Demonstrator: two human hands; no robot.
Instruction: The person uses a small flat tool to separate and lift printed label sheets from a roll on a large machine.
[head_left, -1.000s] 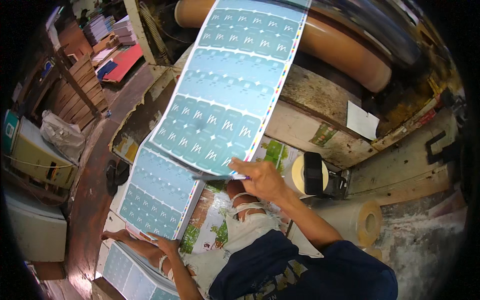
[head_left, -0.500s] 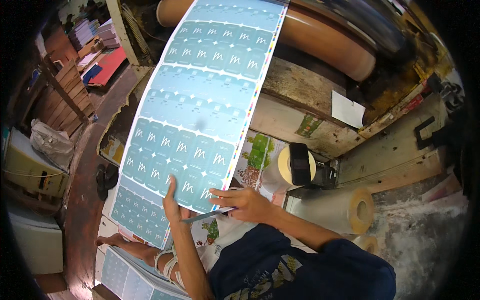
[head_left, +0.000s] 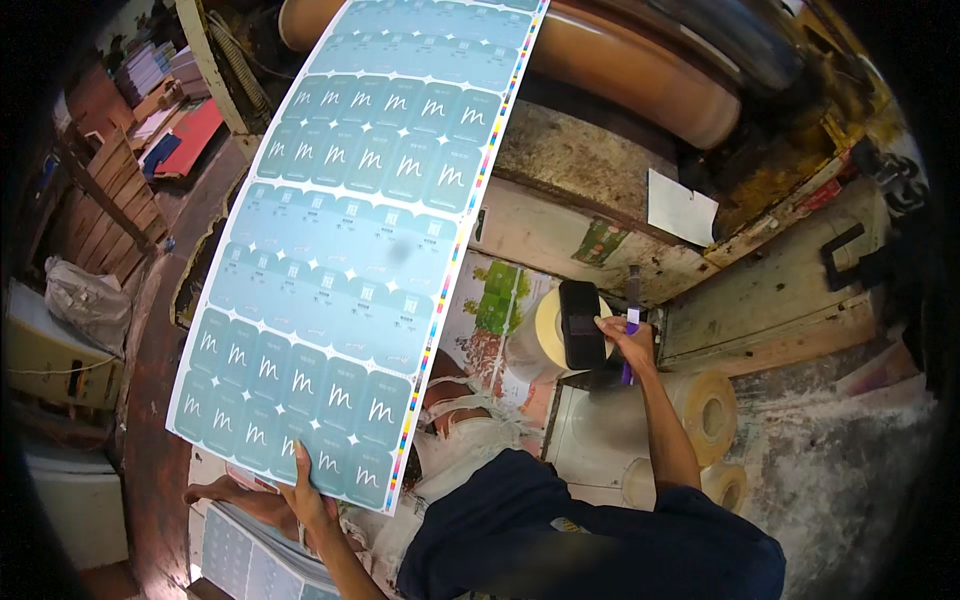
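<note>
A long printed sheet (head_left: 320, 230) in pale blue and teal, patterned with rows of rounded cards, hangs from the rollers down toward me. My left hand (head_left: 312, 500) pinches its lower edge, thumb on top and the other fingers hidden underneath. My right hand (head_left: 632, 345) is off to the right, closed around a purple-handled knife (head_left: 633, 317) whose narrow dark blade points away from me. Its fingertips reach the right edge of a black phone (head_left: 583, 325), which rests on the end of an upright pale roll (head_left: 545, 325); whether they press the phone, I cannot tell.
Brown and dark rollers (head_left: 650, 75) span the far side above a worn ledge (head_left: 575, 150). White paper (head_left: 682, 207) lies on that ledge. Clear film rolls (head_left: 705, 415) lie at the right. A stack of printed sheets (head_left: 250, 560) sits at the lower left, beside a bare foot (head_left: 225, 490).
My right hand has moved with the knife from the sheet's lower edge to beside the phone. The sheet has come down leftward with my left hand; the piece below that edge has gone from there.
</note>
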